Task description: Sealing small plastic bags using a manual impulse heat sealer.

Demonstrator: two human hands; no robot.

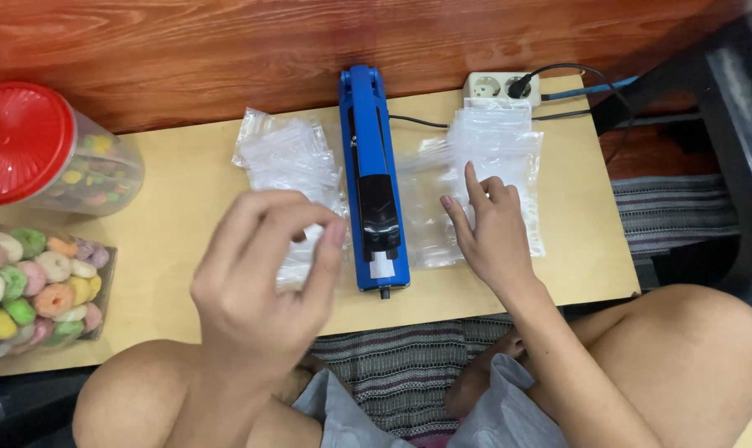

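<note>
A blue heat sealer (372, 178) lies lengthwise in the middle of a low wooden table (185, 191). My right hand (488, 232) rests fingers apart on a spread of clear plastic bags (496, 149) right of the sealer. My left hand (264, 278) is raised close to the camera over another pile of clear bags (289, 153) left of the sealer; its thumb and fingers pinch together, and a bit of clear plastic seems to sit between them, though blur makes this uncertain.
At the left stand a clear jar with a red lid (27, 141) and an open container of pastel ring-shaped sweets (36, 282). A white power strip (500, 85) with a black plug sits at the table's back. A striped mat (401, 365) lies under my knees.
</note>
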